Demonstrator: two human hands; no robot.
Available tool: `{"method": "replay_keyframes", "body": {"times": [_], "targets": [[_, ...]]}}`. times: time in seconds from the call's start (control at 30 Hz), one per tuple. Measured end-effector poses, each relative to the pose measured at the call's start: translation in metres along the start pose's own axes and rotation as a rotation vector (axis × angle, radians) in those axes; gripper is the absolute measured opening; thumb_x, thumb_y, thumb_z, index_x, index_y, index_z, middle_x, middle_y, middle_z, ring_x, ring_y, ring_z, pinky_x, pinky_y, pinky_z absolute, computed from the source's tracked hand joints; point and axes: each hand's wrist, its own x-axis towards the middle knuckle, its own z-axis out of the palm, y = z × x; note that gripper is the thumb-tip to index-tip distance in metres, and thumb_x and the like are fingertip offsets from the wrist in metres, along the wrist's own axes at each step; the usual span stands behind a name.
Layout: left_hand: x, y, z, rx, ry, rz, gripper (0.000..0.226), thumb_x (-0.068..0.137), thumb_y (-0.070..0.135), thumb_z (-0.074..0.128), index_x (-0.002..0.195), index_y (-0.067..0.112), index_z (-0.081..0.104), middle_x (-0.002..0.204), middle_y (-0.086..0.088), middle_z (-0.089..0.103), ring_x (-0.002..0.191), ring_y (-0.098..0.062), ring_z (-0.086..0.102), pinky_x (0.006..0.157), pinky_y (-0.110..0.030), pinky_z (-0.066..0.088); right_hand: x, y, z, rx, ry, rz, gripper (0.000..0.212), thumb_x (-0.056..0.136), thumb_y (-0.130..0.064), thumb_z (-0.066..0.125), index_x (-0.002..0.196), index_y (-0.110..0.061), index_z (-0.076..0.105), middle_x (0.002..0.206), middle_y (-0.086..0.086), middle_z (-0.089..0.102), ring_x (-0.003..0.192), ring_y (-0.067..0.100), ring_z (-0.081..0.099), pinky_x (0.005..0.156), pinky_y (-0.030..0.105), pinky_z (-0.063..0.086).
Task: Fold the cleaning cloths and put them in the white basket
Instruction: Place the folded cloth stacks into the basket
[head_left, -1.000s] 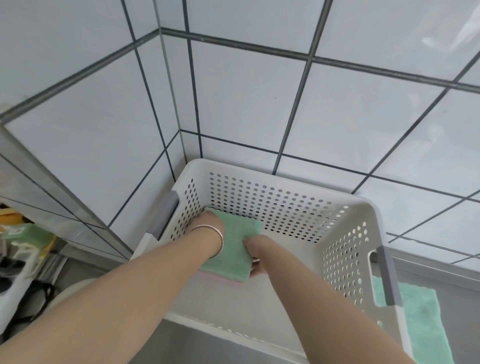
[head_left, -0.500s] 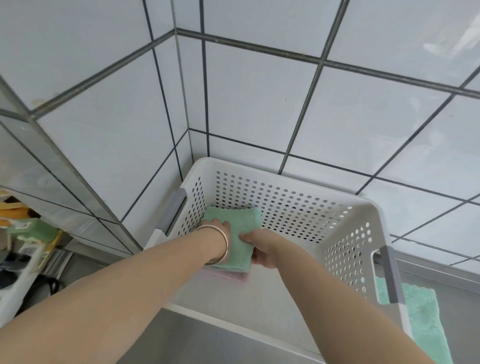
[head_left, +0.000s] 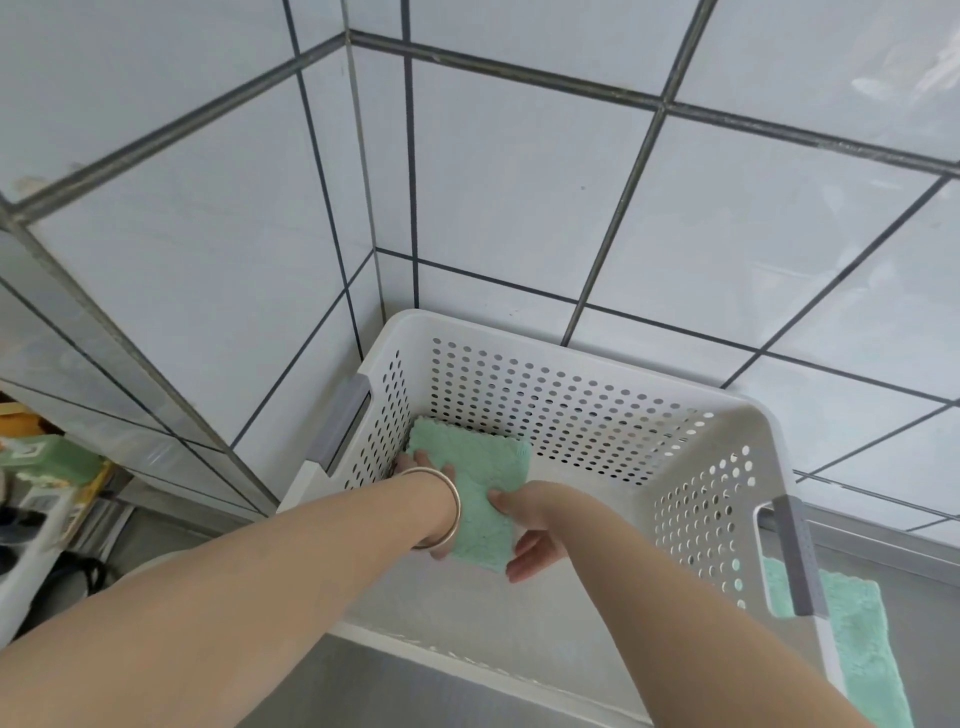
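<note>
Cloth (head_left: 475, 488) now lowered into basket (head_left: 748, 415) corner; my left hand (head_left: 431, 467) and right hand (head_left: 527, 530) still pinch its edges. Release next.

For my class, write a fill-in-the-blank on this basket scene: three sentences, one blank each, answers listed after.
1. Both hands, left hand and right hand, hold a folded ____ cloth.
2. The cloth is being set inside the white ____.
3. A metal bangle sits on the ____ wrist.

Answers: green; basket; left
</note>
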Motion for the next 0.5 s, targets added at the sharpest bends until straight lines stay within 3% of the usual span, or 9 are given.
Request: {"method": "replay_keyframes", "body": {"times": [0.1,0.27,0.33,0.43,0.5], "targets": [[0.004,0.005,0.001,0.009,0.042,-0.041,0.098,0.086,0.043,0.055,0.145,0.012,-0.017,0.153,-0.026,-0.006,0.14,-0.044,0.008,0.113,-0.05,0.02,0.006,0.0,0.006,0.142,-0.079,-0.014,0.05,0.099,-0.036,0.035,0.125,0.005,0.039,0.084,0.018,0.057,0.087,0.033,0.06,0.094,0.049,0.049],[0.002,-0.004,-0.005,0.036,0.082,-0.041,0.088,0.091,0.039,0.05,0.146,0.006,-0.01,0.153,-0.025,-0.005,0.142,-0.041,0.004,0.115,-0.047,0.013,0.0,-0.004,0.007,0.246,-0.048,-0.117,0.045,0.098,-0.032,0.04,0.124,0.005,0.044,0.085,0.015,0.06,0.093,0.032,0.061,0.09,0.047,0.052],[-0.006,-0.008,-0.013,0.051,0.101,0.013,0.091,0.088,0.046,0.05,0.145,0.001,-0.005,0.153,-0.027,-0.001,0.141,-0.041,0.005,0.115,-0.047,0.013,-0.01,-0.007,0.006,0.027,0.112,-0.155,0.05,0.095,-0.038,0.045,0.122,0.005,0.046,0.092,0.016,0.062,0.095,0.033,0.064,0.086,0.041,0.054],[-0.011,-0.013,-0.029,-0.071,0.117,0.09,0.089,0.085,0.057,0.045,0.145,0.001,0.011,0.152,-0.026,0.011,0.14,-0.04,0.015,0.114,-0.044,0.02,-0.024,-0.012,0.005,-0.642,0.6,-0.436,0.044,0.09,-0.035,0.053,0.12,-0.005,0.042,0.114,0.01,0.055,0.109,0.028,0.055,0.081,0.032,0.046],[-0.008,-0.016,-0.031,-0.128,0.114,0.107,0.086,0.086,0.059,0.04,0.145,0.002,0.014,0.152,-0.026,0.013,0.139,-0.038,0.021,0.112,-0.043,0.025,-0.03,-0.01,0.01,-0.968,0.676,-0.657,0.048,0.088,-0.037,0.055,0.124,-0.008,0.04,0.124,0.009,0.045,0.116,0.026,0.043,0.089,0.033,0.042]]}}
